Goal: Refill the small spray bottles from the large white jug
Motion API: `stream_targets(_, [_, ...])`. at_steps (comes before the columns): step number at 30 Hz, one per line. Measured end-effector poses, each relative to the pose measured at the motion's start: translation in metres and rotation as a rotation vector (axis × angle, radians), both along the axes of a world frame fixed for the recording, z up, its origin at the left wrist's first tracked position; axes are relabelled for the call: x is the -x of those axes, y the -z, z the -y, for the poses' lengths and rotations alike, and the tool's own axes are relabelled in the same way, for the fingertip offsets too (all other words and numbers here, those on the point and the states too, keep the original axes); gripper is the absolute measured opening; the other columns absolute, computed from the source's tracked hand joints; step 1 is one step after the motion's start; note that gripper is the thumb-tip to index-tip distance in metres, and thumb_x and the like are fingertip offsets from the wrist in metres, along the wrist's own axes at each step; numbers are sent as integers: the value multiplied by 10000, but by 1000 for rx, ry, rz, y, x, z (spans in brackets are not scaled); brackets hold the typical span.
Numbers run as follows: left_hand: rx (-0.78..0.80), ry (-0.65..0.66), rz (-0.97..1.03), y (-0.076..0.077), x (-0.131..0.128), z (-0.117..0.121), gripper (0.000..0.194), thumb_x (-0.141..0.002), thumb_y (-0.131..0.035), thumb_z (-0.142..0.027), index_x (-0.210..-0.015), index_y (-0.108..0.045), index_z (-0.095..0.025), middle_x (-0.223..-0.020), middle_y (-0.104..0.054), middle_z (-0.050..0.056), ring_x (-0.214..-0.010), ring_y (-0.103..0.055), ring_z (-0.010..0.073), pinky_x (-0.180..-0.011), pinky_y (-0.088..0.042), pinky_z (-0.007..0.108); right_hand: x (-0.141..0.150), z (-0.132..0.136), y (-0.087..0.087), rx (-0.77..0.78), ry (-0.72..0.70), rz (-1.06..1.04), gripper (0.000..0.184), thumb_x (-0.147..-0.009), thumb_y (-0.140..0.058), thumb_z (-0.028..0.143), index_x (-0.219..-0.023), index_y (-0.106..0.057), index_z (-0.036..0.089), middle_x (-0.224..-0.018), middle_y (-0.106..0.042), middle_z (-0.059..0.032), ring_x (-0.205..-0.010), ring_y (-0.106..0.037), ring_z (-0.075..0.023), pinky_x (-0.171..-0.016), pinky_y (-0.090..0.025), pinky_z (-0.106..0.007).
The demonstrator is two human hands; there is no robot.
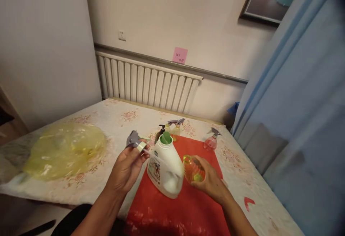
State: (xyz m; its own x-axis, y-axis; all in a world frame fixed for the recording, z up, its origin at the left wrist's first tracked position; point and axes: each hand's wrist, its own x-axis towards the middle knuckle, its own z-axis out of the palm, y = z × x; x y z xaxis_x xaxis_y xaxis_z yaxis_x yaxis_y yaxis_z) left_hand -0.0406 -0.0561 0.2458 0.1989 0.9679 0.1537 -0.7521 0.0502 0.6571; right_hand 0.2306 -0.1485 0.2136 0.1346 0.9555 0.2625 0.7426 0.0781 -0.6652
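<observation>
Between my hands a white jug point(168, 171) stands on a red plastic sheet point(199, 207), with a green piece point(165, 137) in its uncapped mouth. Pinched in my left hand point(129, 164) is a grey trigger spray head point(134, 139), held left of the jug; its pale tube crosses in front of the jug. My right hand point(208, 178) wraps around a clear yellow bottle point(192, 171) with an open neck, to the right of the jug. A little yellowish liquid seems to be inside this bottle.
Behind the jug stand a dark pump bottle point(159, 134) and two spray bottles. A pink spray bottle point(211, 142) is at the sheet's back right. A crumpled yellow plastic bag point(67, 149) lies left on the flowered tablecloth point(115, 115). A blue curtain point(302, 85) hangs along the right.
</observation>
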Motion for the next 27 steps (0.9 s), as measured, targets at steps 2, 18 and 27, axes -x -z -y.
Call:
stream_targets(2, [-41,-16,-19,-14,-15,7,327,-660,-827,-283,-930,-720,-135,-873,-691,47,-792,-612,138,-673,-534,210,1,13,2,19,0,-20,756,-580,-672,126,-1308,-488,217,-1323,-550,-86,-1241,-498,-272,-1063,-377,-428])
stream_targets(18, [-173,-12,-111,-43,-70,34,289,-686,-790,-271,-936,-706,-152,-915,-688,30,-807,-586,139,-713,-455,235,-9,65,3,88,41,-72,751,-562,-657,89,-1290,-509,191,-1346,-528,-107,-1289,-443,-298,-1094,-319,-476])
stream_targets(27, [-239,75,-395,-15,-86,45,358,-699,-787,-331,-1014,-694,-189,-882,-700,9,-773,-589,146,-746,-426,245,-2,65,9,40,6,-175,775,-565,-675,107,-1307,-491,228,-1351,-522,-89,-1282,-451,-291,-1089,-332,-472])
